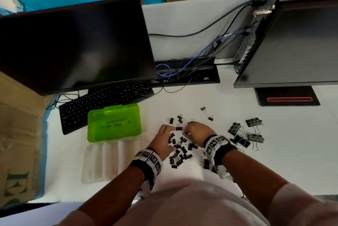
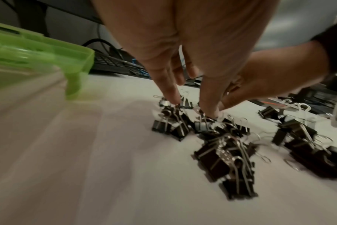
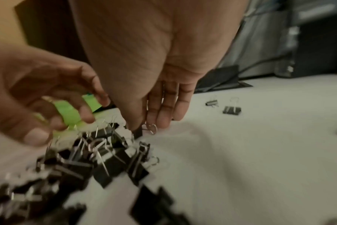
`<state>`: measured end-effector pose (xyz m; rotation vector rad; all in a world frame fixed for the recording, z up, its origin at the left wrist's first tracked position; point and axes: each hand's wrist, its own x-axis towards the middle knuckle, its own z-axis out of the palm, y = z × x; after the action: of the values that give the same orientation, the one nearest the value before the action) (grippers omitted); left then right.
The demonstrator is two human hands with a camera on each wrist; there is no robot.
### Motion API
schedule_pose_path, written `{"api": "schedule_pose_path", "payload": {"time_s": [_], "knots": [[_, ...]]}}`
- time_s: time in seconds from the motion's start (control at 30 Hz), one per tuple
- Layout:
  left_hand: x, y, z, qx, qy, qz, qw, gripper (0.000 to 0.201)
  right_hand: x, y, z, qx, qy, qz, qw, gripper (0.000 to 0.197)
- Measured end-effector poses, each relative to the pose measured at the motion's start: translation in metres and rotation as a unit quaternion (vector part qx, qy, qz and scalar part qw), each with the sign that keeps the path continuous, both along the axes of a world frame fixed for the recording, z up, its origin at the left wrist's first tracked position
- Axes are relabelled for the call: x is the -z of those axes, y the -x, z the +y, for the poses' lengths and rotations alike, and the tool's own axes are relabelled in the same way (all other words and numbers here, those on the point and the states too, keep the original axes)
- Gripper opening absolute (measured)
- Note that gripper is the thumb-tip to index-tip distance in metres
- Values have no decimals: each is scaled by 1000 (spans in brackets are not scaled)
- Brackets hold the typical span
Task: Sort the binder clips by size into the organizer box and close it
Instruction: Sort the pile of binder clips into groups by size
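The organizer box lies open at the left, its green lid (image 1: 113,123) (image 2: 38,60) behind its clear ribbed tray (image 1: 109,161). A pile of small black binder clips (image 1: 180,152) (image 2: 221,152) (image 3: 98,155) sits in front of me. Larger clips (image 1: 245,134) lie in a heap to the right. My left hand (image 1: 171,134) (image 2: 191,106) reaches down with spread fingers, the tips touching small clips at the far edge of the pile. My right hand (image 1: 187,130) (image 3: 144,127) pinches one small clip (image 3: 138,133) between thumb and fingers, close beside the left hand.
A black keyboard (image 1: 102,101) and a dark monitor (image 1: 73,46) stand behind the box. A second monitor (image 1: 292,42) with its base (image 1: 287,97) is at the right, a cable tray (image 1: 188,72) between them. Two stray small clips (image 1: 203,109) (image 3: 232,109) lie beyond the hands.
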<state>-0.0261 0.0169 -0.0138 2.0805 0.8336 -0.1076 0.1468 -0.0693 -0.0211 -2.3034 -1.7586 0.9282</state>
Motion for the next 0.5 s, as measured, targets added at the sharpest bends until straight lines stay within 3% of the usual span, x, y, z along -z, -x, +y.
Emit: {"api": "schedule_pose_path", "payload": {"time_s": [0.1, 0.17, 0.27, 0.4, 0.5], "knots": [[0, -7, -9, 104, -95, 25, 990, 54, 2, -13, -6, 89, 17, 59, 994, 20], [3, -14, -14, 207, -165, 46, 963, 59, 0, -28, -15, 140, 10, 86, 986, 18], [13, -25, -20, 316, -196, 83, 925, 72, -6, -49, -34, 180, 30, 121, 976, 23], [23, -31, -22, 367, -196, 133, 899, 61, -16, -63, -60, 187, 49, 131, 972, 26], [23, -30, -17, 345, -204, 129, 907, 49, -21, -64, -75, 175, 68, 146, 971, 25]]}}
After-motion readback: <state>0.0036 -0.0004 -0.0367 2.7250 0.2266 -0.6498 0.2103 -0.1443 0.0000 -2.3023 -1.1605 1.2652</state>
